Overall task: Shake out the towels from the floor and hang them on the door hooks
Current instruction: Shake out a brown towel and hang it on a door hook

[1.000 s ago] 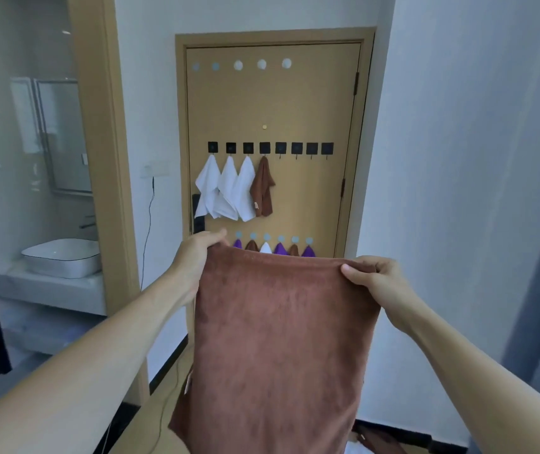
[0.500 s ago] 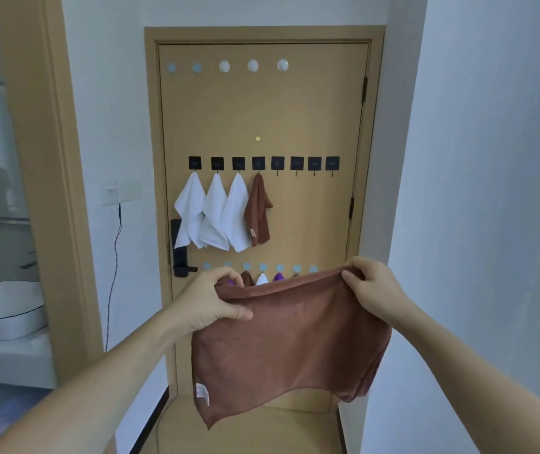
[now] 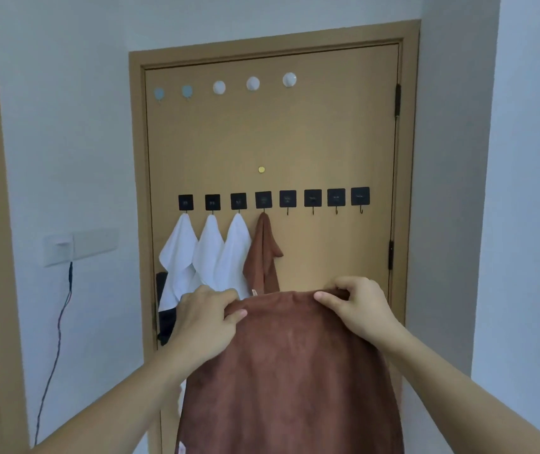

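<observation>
While both hands, left hand [image 3: 208,317] and right hand [image 3: 358,308], pinch its top edge, the plush brown towel [image 3: 290,381] hangs flat.

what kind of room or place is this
Probably a narrow entry hallway in a home or flat. A wooden door between plain walls carries a row of black stick-on hooks, four already holding small towels, and a wall switch plate with a trailing cable sits beside it.
</observation>
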